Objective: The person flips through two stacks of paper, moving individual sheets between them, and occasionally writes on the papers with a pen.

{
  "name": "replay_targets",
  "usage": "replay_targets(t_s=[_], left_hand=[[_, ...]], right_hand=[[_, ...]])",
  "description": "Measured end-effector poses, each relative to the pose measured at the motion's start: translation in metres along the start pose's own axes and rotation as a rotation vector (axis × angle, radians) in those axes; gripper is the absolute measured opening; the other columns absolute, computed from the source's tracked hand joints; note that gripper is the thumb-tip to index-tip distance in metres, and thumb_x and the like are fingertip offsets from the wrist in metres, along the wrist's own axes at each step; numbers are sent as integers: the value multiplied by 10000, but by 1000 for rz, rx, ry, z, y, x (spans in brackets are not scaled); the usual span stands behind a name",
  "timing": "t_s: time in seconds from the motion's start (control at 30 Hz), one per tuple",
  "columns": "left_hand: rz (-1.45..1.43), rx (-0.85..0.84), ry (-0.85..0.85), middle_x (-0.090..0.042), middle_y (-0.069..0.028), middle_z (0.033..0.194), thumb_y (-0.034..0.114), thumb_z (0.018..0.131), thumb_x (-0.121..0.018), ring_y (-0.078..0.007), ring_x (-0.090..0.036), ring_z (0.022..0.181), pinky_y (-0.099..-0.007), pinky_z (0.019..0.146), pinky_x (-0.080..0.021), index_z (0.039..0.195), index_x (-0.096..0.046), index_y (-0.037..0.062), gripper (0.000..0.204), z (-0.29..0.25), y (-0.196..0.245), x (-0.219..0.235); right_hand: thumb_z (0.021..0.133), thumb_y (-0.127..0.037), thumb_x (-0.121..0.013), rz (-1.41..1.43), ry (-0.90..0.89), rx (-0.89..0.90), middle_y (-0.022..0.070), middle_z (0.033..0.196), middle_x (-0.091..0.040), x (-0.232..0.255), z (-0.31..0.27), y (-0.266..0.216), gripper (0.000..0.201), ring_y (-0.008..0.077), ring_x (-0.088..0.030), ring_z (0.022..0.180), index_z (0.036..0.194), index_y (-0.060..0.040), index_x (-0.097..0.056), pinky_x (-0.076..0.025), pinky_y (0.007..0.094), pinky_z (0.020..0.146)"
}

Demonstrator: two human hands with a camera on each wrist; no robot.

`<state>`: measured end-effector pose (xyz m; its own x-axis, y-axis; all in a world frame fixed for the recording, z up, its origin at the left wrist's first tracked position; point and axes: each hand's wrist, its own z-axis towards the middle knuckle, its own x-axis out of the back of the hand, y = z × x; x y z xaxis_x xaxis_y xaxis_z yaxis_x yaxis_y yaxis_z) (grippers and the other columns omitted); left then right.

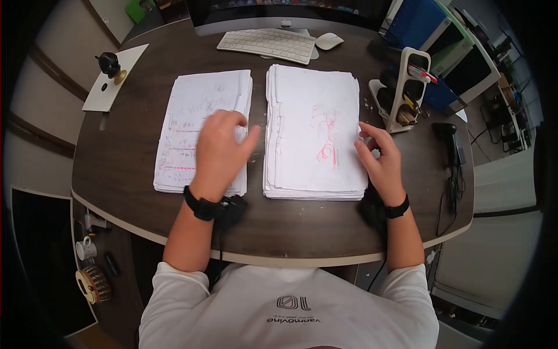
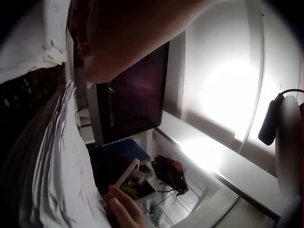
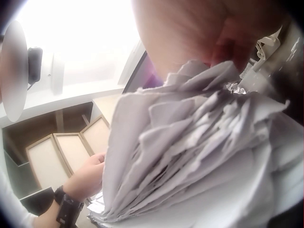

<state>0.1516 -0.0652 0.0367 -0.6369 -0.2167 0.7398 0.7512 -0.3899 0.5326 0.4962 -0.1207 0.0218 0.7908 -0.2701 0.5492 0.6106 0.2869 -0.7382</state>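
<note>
Two thick stacks of worn paper lie side by side on the dark desk. Over the left stack [image 1: 183, 145], which carries handwriting and red marks, my left hand [image 1: 224, 148] is slightly blurred, its thumb spread toward the gap between the stacks. Nothing shows in that hand. The right stack [image 1: 302, 128] has red and green scribbles on its top sheet. Beside its right edge is my right hand [image 1: 385, 160], thumb and fingers apart, tips right at the paper's side. Rumpled, fanned sheet edges [image 3: 190, 137] fill the right wrist view below the right palm.
Behind the stacks are a white keyboard [image 1: 267, 45], a mouse [image 1: 329, 41] and a monitor [image 1: 285, 17]. A pen holder [image 1: 401, 93] stands right of the right stack, with a black corded device [image 1: 446, 136] beyond. A white board [image 1: 119, 81] with a dark object lies far left.
</note>
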Motion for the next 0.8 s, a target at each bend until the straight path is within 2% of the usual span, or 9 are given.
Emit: replay_targets(t_s=[0.03, 0.1, 0.17, 0.27, 0.3, 0.37, 0.47, 0.7, 0.8], left_hand=[[157, -63, 155, -709, -151, 1030, 217, 896, -819, -341, -681, 998, -450, 878, -550, 1072, -734, 26, 273, 3, -17, 7], [377, 151, 198, -673, -193, 1267, 348, 889, -830, -425, -634, 1156, -500, 986, -536, 1255, -714, 31, 498, 4, -51, 29], [431, 421, 125, -648, -208, 1357, 388, 875, -843, -438, -648, 1172, -492, 1016, -543, 1341, -675, 8, 624, 3, -73, 61], [279, 615, 49, -693, -195, 1232, 355, 867, -861, -355, -689, 1052, -454, 933, -559, 1253, -697, -12, 557, -12, -149, 72], [277, 613, 48, -693, -195, 1232, 355, 867, -861, -355, -689, 1052, -454, 933, -559, 1253, -697, -12, 557, -15, -157, 79], [43, 615, 74, -713, -135, 1017, 291, 876, -866, -228, -671, 875, -390, 801, -549, 1122, -704, -31, 437, -16, -167, 78], [-85, 518, 123, -644, -39, 774, 201, 895, -849, -127, -577, 732, -331, 687, -501, 953, -685, -25, 286, -16, -192, 72], [23, 507, 217, -769, -129, 900, 224, 965, -755, -199, -701, 817, -360, 789, -550, 1068, -761, -51, 293, -17, -182, 84], [103, 522, 253, -806, -197, 1074, 238, 996, -703, -284, -769, 969, -394, 892, -566, 1192, -774, -28, 338, -16, -180, 89]], right_hand=[[925, -65, -782, -4, 12, -6, 81, 1139, -713, 0, 0, 2, 414, 132, -598, 807, 1332, -27, -717, -530, 283, 789], [934, -74, -775, -9, 32, -12, 77, 1131, -711, 2, 0, 4, 398, 135, -598, 813, 1325, -27, -720, -532, 288, 791], [947, -91, -764, 5, 43, -14, 78, 1113, -710, 1, 1, 4, 371, 140, -610, 829, 1310, -27, -725, -538, 294, 793], [946, -86, -764, 17, 47, -15, 82, 1106, -712, -2, 0, 6, 356, 146, -623, 828, 1295, -27, -729, -545, 293, 784], [946, -86, -764, 15, 49, -16, 82, 1106, -712, -4, 1, 6, 356, 146, -623, 828, 1295, -27, -729, -545, 293, 784], [949, -86, -761, 11, 47, -10, 85, 1104, -715, -3, -1, 10, 347, 149, -631, 825, 1290, -27, -730, -551, 291, 771], [951, -103, -768, 30, 55, -31, 84, 1092, -715, -2, -2, 13, 337, 145, -629, 816, 1278, -28, -740, -547, 290, 746], [974, -123, -761, 61, 168, -74, 46, 1027, -717, 3, 4, 28, 280, 103, -623, 825, 1229, -9, -750, -534, 270, 736], [1034, -134, -724, 262, 401, -174, -14, 975, -707, 14, 12, 42, 149, 40, -609, 839, 1132, -24, -711, -492, 221, 713]])
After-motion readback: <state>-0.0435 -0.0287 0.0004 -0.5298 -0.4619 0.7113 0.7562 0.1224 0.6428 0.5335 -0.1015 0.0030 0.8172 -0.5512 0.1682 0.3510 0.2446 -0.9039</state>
